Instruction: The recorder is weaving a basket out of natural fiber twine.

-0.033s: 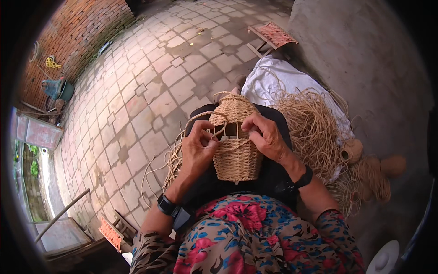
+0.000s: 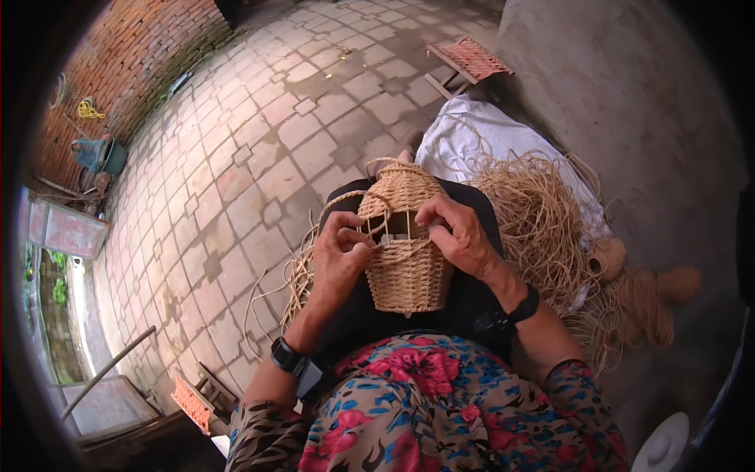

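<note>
A tan woven basket (image 2: 405, 275) rests on dark fabric over my lap; bare upright stakes cross a gap below its domed, looped upper section (image 2: 401, 189). My left hand (image 2: 340, 248) is at the gap's left side, its curled fingers on a cord (image 2: 377, 197) that loops down from above. My right hand (image 2: 452, 236) holds the gap's right side with thumb and index finger bent at the stakes and woven edge. Loose strands hang left of my lap.
A tangled cord heap (image 2: 527, 228) lies on white cloth (image 2: 456, 126) at right, beside cord spools (image 2: 605, 259). A low orange-topped stool (image 2: 472, 55) stands beyond on paving (image 2: 259, 165). A brick wall (image 2: 149, 39), green tub (image 2: 110, 157) and another orange stool (image 2: 193, 401) are at left.
My left index finger has lifted slightly and the fingers of that hand have shifted a little. My right hand and the basket look nearly the same.
</note>
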The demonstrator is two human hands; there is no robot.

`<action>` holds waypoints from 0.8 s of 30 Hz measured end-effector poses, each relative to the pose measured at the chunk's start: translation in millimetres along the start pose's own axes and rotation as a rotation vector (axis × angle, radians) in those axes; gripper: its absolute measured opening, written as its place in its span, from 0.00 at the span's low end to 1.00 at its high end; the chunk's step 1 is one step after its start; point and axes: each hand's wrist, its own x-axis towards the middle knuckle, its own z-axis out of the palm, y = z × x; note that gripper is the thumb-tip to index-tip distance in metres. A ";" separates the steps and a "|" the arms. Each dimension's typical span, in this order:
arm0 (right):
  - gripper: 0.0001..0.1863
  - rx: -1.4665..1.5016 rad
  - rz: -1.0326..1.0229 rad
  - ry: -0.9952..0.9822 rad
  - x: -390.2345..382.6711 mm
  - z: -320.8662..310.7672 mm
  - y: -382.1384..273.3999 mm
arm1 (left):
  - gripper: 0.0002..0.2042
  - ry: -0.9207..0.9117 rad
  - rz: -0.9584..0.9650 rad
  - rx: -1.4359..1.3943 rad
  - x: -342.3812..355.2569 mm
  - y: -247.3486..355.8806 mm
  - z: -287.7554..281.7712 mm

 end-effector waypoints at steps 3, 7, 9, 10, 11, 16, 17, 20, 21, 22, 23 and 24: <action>0.12 -0.099 -0.154 -0.065 0.5 -0.8 7.0 | 0.16 0.000 -0.244 -0.332 1.4 6.1 0.2; 0.12 -0.188 -0.183 -0.111 -3.4 0.2 4.4 | 0.15 -0.002 0.021 0.138 9.8 8.3 7.4; 0.11 -0.123 -0.191 -0.081 -3.6 0.6 6.6 | 0.10 0.078 0.189 0.431 8.0 10.4 9.3; 0.11 -0.121 -0.194 -0.082 -3.4 -0.1 5.1 | 0.08 0.113 0.207 0.545 9.1 8.1 6.1; 0.10 -0.095 -0.097 -0.058 -3.1 -1.5 1.7 | 0.06 0.147 0.223 0.660 10.7 4.6 1.5; 0.07 -0.033 0.011 -0.019 -3.2 -2.3 0.8 | 0.07 0.282 0.031 0.741 12.2 -53.2 -67.6; 0.07 -0.025 0.004 -0.028 -3.7 -2.0 -0.3 | 0.07 0.196 -0.064 0.623 13.7 -61.4 -81.5; 0.07 0.007 0.141 -0.025 -3.3 -8.8 1.1 | 0.08 0.036 -0.204 0.265 18.5 -43.4 -84.6; 0.07 0.007 0.138 -0.028 -5.0 -9.9 6.4 | 0.09 -0.033 -0.258 0.032 16.9 -33.0 -79.8; 0.06 0.077 0.175 -0.007 -6.5 -9.9 12.8 | 0.09 -0.079 -0.306 -0.175 17.2 -26.9 -73.2; 0.06 0.145 0.213 0.014 -7.6 -10.9 16.2 | 0.09 -0.075 -0.304 -0.181 17.2 -20.5 -65.7; 0.06 0.173 0.251 0.007 -7.3 -12.8 14.5 | 0.07 -0.135 -0.342 -0.291 17.6 -14.2 -58.5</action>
